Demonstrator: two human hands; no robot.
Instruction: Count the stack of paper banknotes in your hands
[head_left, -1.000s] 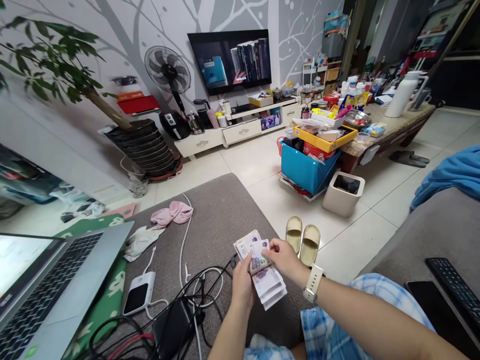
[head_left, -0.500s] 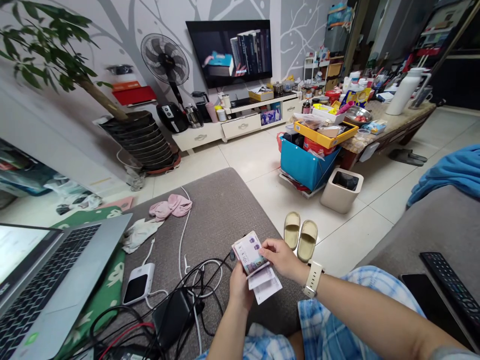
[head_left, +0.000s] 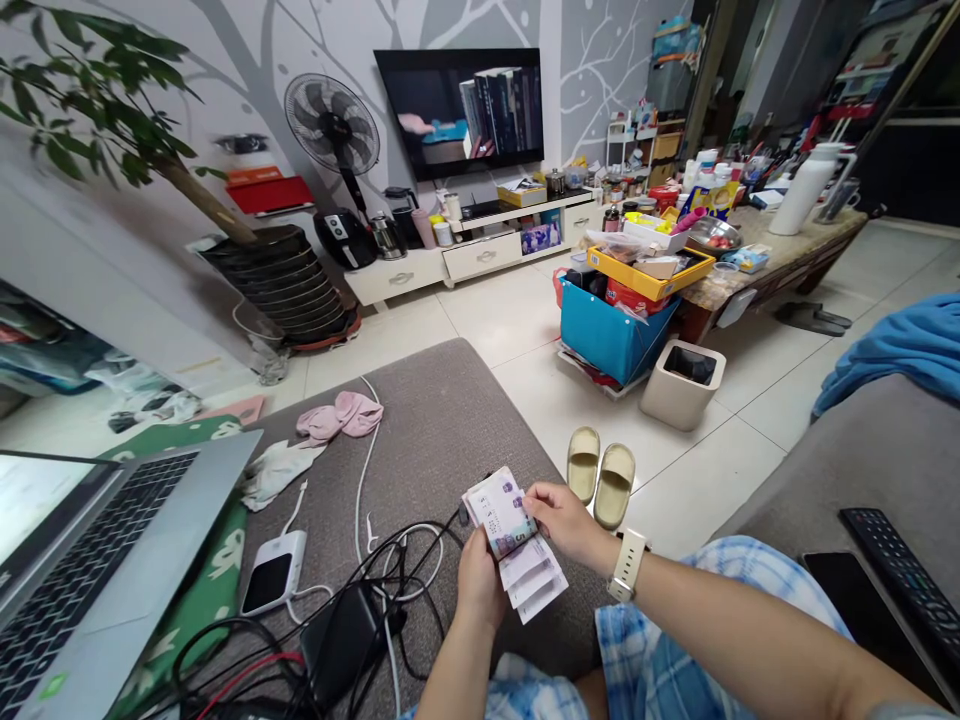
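Several fanned purple-and-white paper banknotes [head_left: 513, 530], gripped by the bare left hand [head_left: 480, 582], pinched by the right hand [head_left: 561, 515].

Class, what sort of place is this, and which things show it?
Most likely a home living room: a large television, a broad upholstered seat and a big potted plant point to it.

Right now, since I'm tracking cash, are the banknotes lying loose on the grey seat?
No, the banknotes are held by the left grip and right grip.

wall [head_left: 480, 22]: grey tree mural [head_left: 259, 90] | floor [head_left: 517, 325]: pale tiles | low white cabinet [head_left: 465, 266] | grey sofa [head_left: 442, 410] | long table [head_left: 810, 242]
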